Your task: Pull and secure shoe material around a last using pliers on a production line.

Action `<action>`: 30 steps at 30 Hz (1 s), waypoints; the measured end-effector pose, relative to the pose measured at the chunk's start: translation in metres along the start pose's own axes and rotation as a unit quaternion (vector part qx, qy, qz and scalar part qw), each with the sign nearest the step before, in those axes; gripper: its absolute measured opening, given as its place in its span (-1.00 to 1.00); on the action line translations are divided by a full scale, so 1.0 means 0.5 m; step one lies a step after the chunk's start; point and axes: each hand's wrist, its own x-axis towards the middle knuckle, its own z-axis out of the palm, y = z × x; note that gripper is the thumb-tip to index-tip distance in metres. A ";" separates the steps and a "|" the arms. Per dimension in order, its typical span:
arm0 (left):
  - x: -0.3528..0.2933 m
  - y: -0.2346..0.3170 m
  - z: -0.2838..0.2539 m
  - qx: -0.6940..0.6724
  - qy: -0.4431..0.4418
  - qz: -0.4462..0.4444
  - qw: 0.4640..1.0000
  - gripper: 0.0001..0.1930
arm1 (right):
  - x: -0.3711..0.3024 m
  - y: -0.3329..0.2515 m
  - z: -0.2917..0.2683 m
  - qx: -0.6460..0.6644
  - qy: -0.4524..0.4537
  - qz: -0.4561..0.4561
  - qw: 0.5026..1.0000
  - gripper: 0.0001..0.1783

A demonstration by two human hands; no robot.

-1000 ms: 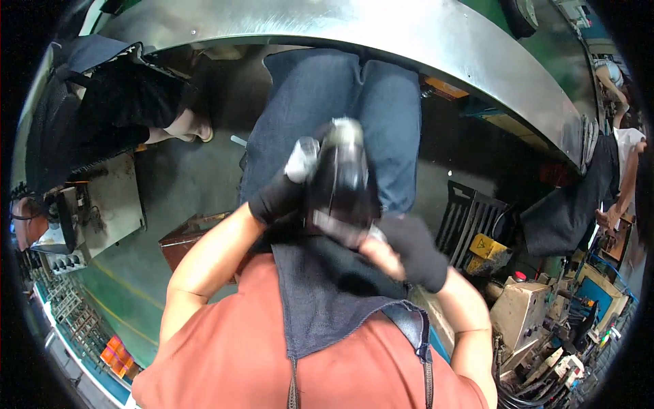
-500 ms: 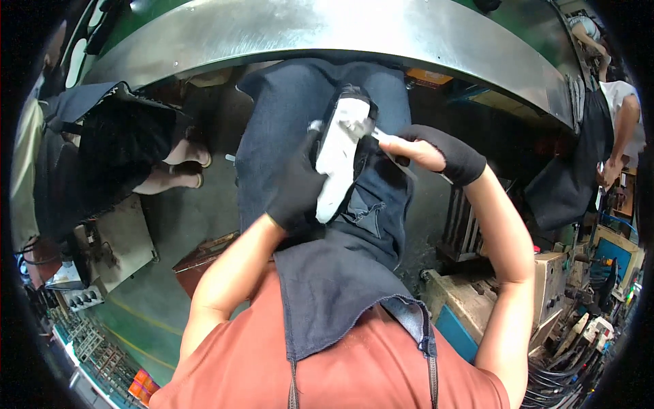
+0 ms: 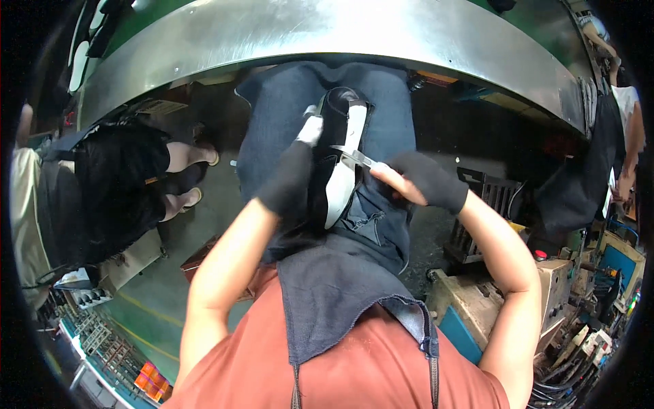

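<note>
A black shoe with a white sole lies lengthwise over my lap, on the dark denim apron. My left hand, in a black fingerless glove with white-wrapped fingertips, grips the shoe along its left side. Closed in my gloved right hand is a slim, pale-handled tool that looks like a small brush. Its head rests over the white sole near the middle of the shoe; blur hides whether it touches.
A curved steel worktable crosses in front of my knees. At the left stands a person in a dark apron; another person's arm shows at far right. A machine box with a red button and a dark slatted crate stand to my right.
The shoe has turned, so more black shows and the white strip looks narrower. My right hand and the brush-like tool have moved down and slightly left along the shoe.
</note>
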 end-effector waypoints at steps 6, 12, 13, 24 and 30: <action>0.172 -0.144 -0.054 0.447 0.200 0.395 0.777 -0.30 | 0.010 -0.095 -0.148 -0.088 -0.195 0.105 0.971 -0.41; 0.197 -0.147 -0.147 0.467 0.155 0.382 0.782 -0.23 | -0.005 -0.221 -0.129 -0.384 -0.038 -0.152 0.910 -0.60; 0.185 -0.158 -0.156 0.384 0.091 0.364 0.844 -0.18 | 0.002 -0.196 -0.083 -0.212 0.023 -0.229 0.950 -0.56; 0.044 -0.262 -0.180 -0.275 -0.111 -0.001 0.955 -0.36 | -0.035 -0.011 0.056 0.097 -0.086 -0.018 0.991 -0.55; 0.085 -0.300 -0.128 0.178 0.106 0.420 0.884 -0.48 | -0.038 -0.048 0.089 -0.090 -0.064 0.022 0.994 -0.61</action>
